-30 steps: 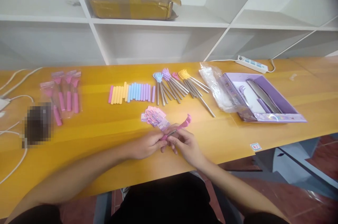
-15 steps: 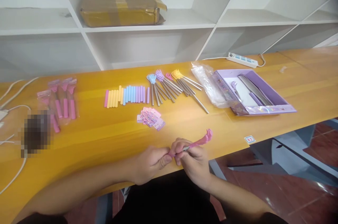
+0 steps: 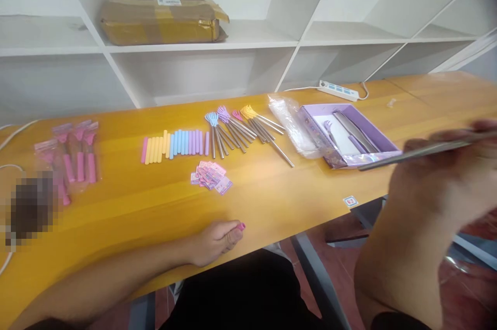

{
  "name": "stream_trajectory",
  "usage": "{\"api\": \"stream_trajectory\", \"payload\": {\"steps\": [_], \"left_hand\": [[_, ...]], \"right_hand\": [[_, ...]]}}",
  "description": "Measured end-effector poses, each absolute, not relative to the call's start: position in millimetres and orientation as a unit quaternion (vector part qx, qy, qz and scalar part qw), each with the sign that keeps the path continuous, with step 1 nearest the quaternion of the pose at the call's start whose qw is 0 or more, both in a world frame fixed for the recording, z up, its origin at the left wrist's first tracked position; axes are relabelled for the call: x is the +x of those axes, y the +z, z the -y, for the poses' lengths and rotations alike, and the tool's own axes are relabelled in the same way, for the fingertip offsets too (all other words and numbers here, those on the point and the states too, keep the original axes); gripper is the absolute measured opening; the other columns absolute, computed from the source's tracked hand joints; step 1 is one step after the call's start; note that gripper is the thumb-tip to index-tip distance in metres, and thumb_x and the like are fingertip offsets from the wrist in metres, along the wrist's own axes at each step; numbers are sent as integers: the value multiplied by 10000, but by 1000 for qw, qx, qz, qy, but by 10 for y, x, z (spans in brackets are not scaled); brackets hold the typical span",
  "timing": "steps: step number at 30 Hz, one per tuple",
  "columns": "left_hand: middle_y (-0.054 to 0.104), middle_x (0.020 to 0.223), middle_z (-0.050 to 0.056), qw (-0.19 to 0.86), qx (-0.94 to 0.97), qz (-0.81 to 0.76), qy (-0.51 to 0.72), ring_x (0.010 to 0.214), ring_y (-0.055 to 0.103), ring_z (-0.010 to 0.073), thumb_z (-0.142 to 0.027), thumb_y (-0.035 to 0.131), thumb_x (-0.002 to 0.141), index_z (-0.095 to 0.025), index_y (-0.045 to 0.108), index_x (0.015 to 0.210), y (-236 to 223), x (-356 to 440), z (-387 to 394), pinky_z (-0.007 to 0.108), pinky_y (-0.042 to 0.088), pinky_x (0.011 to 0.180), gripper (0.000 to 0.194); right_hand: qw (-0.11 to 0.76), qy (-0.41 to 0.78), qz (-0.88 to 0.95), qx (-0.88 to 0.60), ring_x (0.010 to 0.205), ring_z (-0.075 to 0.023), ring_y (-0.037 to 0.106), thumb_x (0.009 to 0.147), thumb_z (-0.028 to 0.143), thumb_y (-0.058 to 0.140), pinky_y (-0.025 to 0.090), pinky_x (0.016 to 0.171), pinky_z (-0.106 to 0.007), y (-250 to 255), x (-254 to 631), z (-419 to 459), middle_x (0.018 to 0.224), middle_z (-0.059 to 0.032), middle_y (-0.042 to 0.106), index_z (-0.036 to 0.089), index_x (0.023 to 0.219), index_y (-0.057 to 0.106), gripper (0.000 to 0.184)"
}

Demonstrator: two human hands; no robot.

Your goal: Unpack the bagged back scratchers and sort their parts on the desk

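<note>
My left hand (image 3: 215,243) is closed near the table's front edge around a pink handle sleeve (image 3: 241,226), with only its round end showing past the thumb. Out at the far right, my raised right hand (image 3: 438,180) grips a back scratcher by its metal rod (image 3: 384,162). The rod's bare end points left, and its head lies beyond the picture. Back scratchers (image 3: 254,130) with blue, purple, pink and yellow claw heads lie fanned on the table. Left of them is a row of coloured handle sleeves (image 3: 178,143). Small printed cards (image 3: 212,177) are piled in front.
Bagged pink back scratchers (image 3: 79,156) lie at the left, beside a pixelated dark patch. On the right stands a purple box (image 3: 316,133) with a few items inside, next to clear plastic bags (image 3: 293,125). Behind are a power strip (image 3: 338,90) and a taped carton (image 3: 163,19) on shelving.
My hands have separated. The right hand has swung far right and up with the back scratcher, its rod now out of the pink sleeve, which stays in my left hand. The view has shifted right.
</note>
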State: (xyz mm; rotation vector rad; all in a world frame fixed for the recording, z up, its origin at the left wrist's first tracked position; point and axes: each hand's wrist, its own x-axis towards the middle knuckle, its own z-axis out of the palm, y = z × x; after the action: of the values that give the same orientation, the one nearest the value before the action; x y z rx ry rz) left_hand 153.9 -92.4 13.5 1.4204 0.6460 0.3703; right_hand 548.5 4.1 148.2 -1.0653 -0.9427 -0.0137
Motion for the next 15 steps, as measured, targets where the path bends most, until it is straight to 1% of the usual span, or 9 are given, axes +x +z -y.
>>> {"api": "stream_trajectory", "payload": {"steps": [2, 3, 5, 8, 9, 10, 12, 15], "left_hand": [[408, 746, -37, 725, 592, -304, 180, 636, 336, 135, -697, 389, 1096, -228, 430, 864, 85, 1525, 903, 288, 301, 598, 526], [391, 743, -46, 738, 571, -307, 187, 622, 310, 125, -712, 411, 1085, -228, 424, 870, 62, 1508, 892, 280, 282, 580, 530], [355, 740, -62, 757, 539, -309, 202, 606, 259, 110, -734, 455, 1062, -230, 407, 875, 25, 1465, 866, 266, 244, 557, 540], [313, 710, -81, 778, 501, -312, 217, 586, 221, 99, -738, 485, 1051, -224, 423, 887, -6, 1407, 805, 252, 206, 542, 543], [303, 697, -85, 782, 489, -313, 226, 582, 220, 98, -736, 495, 1049, -218, 448, 901, -13, 1393, 777, 249, 201, 542, 541], [300, 689, -87, 784, 478, -314, 240, 580, 221, 97, -732, 510, 1046, -207, 481, 924, -21, 1382, 745, 246, 199, 542, 539], [321, 695, -85, 788, 452, -314, 277, 577, 228, 92, -714, 553, 1037, -183, 544, 995, -40, 1367, 674, 239, 199, 540, 533], [382, 736, -72, 808, 392, -301, 320, 562, 257, 78, -677, 630, 1012, -168, 583, 1091, -77, 1361, 565, 227, 229, 522, 517]], "right_hand": [[709, -54, 507, -487, 725, -204, 649, 970, 459, 716, 453, 689, -374, 1387, 5273, -285, 756, -50, 675, 244, 757, 750, 305], [647, -58, 567, -507, 763, -214, 669, 971, 391, 715, 474, 746, -380, 1305, 5113, -430, 772, -54, 698, 225, 773, 767, 263], [482, -49, 665, -569, 815, -228, 667, 1005, 335, 660, 475, 800, -372, 1110, 4776, -765, 850, -77, 731, 197, 870, 802, 239], [234, -36, 739, -631, 920, -267, 645, 1092, 306, 511, 445, 819, -360, 840, 4378, -1304, 991, -166, 731, 129, 989, 807, 360], [168, -33, 748, -641, 941, -272, 637, 1105, 276, 469, 433, 820, -356, 773, 4283, -1466, 1036, -195, 724, 105, 1022, 802, 384], [119, -29, 753, -647, 956, -274, 630, 1107, 238, 441, 422, 820, -354, 719, 4202, -1609, 1075, -218, 716, 84, 1051, 795, 390], [71, -26, 756, -650, 984, -276, 620, 1088, 163, 428, 407, 820, -353, 641, 4071, -1826, 1135, -248, 701, 55, 1101, 782, 370], [47, -14, 767, -640, 1006, -279, 614, 1067, 125, 446, 404, 819, -355, 565, 3921, -2001, 1151, -267, 687, 33, 1094, 773, 341]]}}
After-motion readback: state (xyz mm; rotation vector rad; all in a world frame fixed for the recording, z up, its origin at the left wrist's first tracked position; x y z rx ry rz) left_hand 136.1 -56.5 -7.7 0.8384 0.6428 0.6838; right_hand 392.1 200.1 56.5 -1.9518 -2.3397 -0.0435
